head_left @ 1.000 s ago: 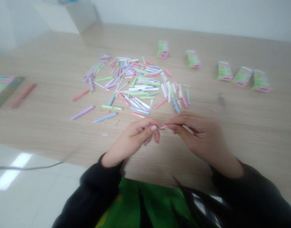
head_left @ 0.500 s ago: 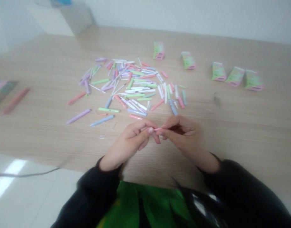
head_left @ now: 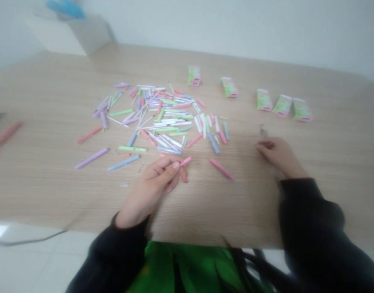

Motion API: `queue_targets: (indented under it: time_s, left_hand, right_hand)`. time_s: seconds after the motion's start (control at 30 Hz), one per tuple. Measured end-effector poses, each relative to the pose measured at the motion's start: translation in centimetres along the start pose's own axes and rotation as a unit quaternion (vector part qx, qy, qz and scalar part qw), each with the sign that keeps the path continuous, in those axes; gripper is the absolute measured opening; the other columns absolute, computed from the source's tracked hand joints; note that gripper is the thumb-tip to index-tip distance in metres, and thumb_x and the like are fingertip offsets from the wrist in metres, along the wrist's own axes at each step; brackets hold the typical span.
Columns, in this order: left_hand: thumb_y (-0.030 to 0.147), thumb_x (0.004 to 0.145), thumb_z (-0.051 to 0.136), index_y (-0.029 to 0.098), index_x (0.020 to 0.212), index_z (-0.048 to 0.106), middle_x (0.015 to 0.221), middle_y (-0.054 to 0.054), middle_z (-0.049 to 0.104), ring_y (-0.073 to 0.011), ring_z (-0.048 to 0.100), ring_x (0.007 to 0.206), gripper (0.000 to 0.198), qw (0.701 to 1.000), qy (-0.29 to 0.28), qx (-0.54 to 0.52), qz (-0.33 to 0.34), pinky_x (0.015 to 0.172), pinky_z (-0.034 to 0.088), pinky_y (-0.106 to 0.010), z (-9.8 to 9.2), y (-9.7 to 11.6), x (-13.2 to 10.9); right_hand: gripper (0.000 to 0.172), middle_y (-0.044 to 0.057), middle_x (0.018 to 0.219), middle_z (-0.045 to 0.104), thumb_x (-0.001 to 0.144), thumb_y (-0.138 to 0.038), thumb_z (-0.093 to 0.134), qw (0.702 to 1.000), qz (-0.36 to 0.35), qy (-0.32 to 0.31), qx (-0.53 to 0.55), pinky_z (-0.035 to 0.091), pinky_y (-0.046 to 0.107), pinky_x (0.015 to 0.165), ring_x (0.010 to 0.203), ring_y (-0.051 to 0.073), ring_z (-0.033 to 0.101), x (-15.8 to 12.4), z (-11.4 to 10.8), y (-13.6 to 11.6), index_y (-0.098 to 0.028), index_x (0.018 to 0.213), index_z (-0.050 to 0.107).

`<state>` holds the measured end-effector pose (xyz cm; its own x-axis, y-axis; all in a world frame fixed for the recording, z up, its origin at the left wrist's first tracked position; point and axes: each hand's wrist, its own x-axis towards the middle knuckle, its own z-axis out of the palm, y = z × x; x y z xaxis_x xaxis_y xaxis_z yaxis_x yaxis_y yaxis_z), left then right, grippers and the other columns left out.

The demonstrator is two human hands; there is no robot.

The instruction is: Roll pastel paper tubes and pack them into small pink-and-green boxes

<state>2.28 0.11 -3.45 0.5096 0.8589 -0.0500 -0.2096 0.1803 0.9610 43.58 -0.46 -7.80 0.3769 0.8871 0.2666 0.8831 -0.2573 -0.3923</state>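
Pinched a short pink pen barrel (head_left: 186, 161) in the left hand's (head_left: 150, 191) closed fingers (head_left: 171, 165), held the right hand's (head_left: 280, 154) fingers (head_left: 264, 144) loosely curled and empty, a longer pink pen barrel (head_left: 221, 169) slanting across the desk (head_left: 235, 211) between both hands.

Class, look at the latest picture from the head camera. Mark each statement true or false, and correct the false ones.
1. The person's left hand holds a small pink piece. True.
2. The person's right hand grips the pink tube. False: the tube lies on the wooden table, apart from that hand.
3. Five green packets lie beyond the scattered pastel pieces. True.
4. The person's sleeves are white. False: they are black.
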Motion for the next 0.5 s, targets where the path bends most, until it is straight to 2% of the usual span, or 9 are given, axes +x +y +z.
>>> queue_targets:
  time_s: [0.07,0.13,0.2,0.27,0.4,0.43,0.5]
  left_hand:
    - [0.038,0.095,0.067,0.013,0.092,0.067,0.069,0.000,0.064,-0.0050,0.032,0.047,0.025,1.000,0.006,0.014,-0.003,0.048,0.017,-0.025,-0.1,0.1,-0.1]
    - [0.037,0.096,0.065,0.013,0.085,0.066,0.069,0.000,0.063,-0.0053,0.032,0.048,0.026,0.999,0.017,0.031,-0.006,0.050,0.018,-0.026,-0.2,0.1,-0.2]
    - [0.037,0.097,0.063,0.014,0.081,0.065,0.070,0.000,0.062,-0.0058,0.031,0.049,0.029,0.999,0.024,0.043,-0.008,0.051,0.019,-0.027,-0.3,0.0,-0.3]
    - [0.038,0.098,0.061,0.014,0.080,0.065,0.071,-0.001,0.062,-0.0065,0.030,0.049,0.030,0.998,0.027,0.050,-0.009,0.051,0.019,-0.027,-0.3,-0.1,-0.3]
    - [0.039,0.098,0.060,0.014,0.080,0.065,0.071,-0.001,0.062,-0.0074,0.031,0.050,0.031,0.997,0.028,0.065,-0.006,0.052,0.020,-0.027,-0.2,-0.3,-0.1]
    - [0.039,0.098,0.060,0.014,0.083,0.066,0.071,-0.001,0.062,-0.0077,0.031,0.050,0.030,0.997,0.029,0.072,-0.006,0.052,0.021,-0.027,-0.1,-0.4,-0.1]
    - [0.039,0.098,0.060,0.014,0.090,0.068,0.073,-0.001,0.064,-0.0082,0.034,0.051,0.027,0.996,0.030,0.081,-0.008,0.052,0.023,-0.027,0.1,-0.4,0.0]
  right_hand:
    - [0.014,0.012,0.079,0.072,0.081,-0.030,0.064,0.999,0.021,-0.024,0.009,0.052,0.043,0.071,0.072,0.026,0.064,-0.1,0.4,0.7,-0.020,0.072,0.066]
    - [0.010,0.012,0.077,0.071,0.078,-0.026,0.064,0.999,0.039,-0.031,0.019,0.051,0.043,0.072,0.072,0.026,0.064,-0.2,0.4,0.2,-0.020,0.070,0.065]
    - [0.004,0.011,0.076,0.071,0.075,-0.021,0.064,0.998,0.047,-0.031,0.037,0.052,0.043,0.071,0.069,0.025,0.063,-0.3,0.3,-0.7,-0.019,0.075,0.067]
    - [0.013,0.009,0.078,0.070,0.074,-0.018,0.062,0.997,0.043,-0.029,0.062,0.053,0.041,0.067,0.065,0.022,0.062,-0.5,0.1,-1.7,-0.018,0.085,0.068]
    - [0.032,0.008,0.088,0.071,0.079,-0.029,0.064,0.992,-0.004,-0.032,0.118,0.055,0.037,0.065,0.068,0.020,0.064,-1.7,0.2,-5.1,-0.018,0.109,0.067]
    - [0.033,0.007,0.090,0.071,0.080,-0.031,0.065,0.991,-0.027,-0.034,0.130,0.055,0.036,0.066,0.071,0.020,0.065,-2.1,0.2,-6.3,-0.019,0.110,0.067]
    - [0.023,0.006,0.090,0.070,0.082,-0.029,0.064,0.984,-0.083,-0.032,0.154,0.054,0.034,0.066,0.073,0.019,0.064,-3.2,0.0,-8.8,-0.021,0.103,0.070]
